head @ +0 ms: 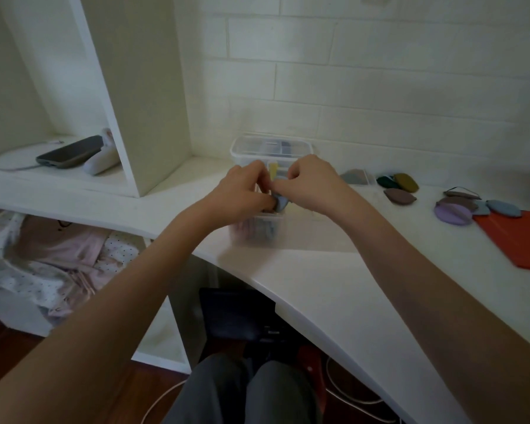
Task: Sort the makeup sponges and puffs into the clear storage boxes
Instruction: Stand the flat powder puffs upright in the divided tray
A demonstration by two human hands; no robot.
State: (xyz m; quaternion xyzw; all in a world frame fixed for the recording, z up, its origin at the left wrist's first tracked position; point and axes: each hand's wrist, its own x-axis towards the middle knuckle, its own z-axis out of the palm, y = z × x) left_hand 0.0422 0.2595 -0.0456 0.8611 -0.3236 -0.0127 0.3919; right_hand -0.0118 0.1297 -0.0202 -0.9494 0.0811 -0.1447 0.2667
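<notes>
Blue-grey sponge [280, 202] sits pinched between my two hands — left hand [242, 191] curls around its near side, right hand [308, 183] grips its top with bent fingers, right over the clear box [257, 231] below them. Beyond my knuckles stands a second lidded clear box [271, 146]. To the right of my right hand, loose puffs [400, 195] lie on the white surface [318, 286] — further out, an orange folder [520, 237].

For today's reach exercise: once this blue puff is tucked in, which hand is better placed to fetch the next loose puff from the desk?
Probably the right hand: the loose puffs, such as the brown oval puff, lie on its side; the left hand would cross over.
</notes>
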